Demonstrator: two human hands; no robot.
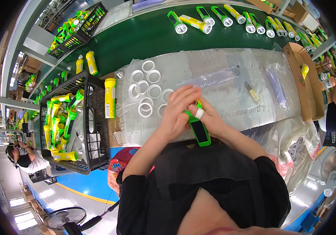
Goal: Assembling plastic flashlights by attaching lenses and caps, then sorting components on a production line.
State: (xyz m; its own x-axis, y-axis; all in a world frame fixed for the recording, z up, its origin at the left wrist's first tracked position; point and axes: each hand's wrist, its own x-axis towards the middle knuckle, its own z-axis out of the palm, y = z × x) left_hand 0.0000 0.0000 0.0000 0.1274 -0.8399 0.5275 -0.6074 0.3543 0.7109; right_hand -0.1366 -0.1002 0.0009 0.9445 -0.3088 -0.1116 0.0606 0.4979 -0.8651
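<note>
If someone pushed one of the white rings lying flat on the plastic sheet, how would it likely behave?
The white rings look thin and hollow, so probably very light and easily scattered. Lying flat on the glossy plastic sheet, one would likely slide, not roll. Stood on edge, a round rim would probably roll. Both the left hand and right hand are on a green flashlight.

A green flashlight with a dark panel is seen; white tape is worn on one fingertip. White rings are spread on clear plastic sheeting. Yellow and green flashlights are carried on a dark green belt. The crate is black.
</note>
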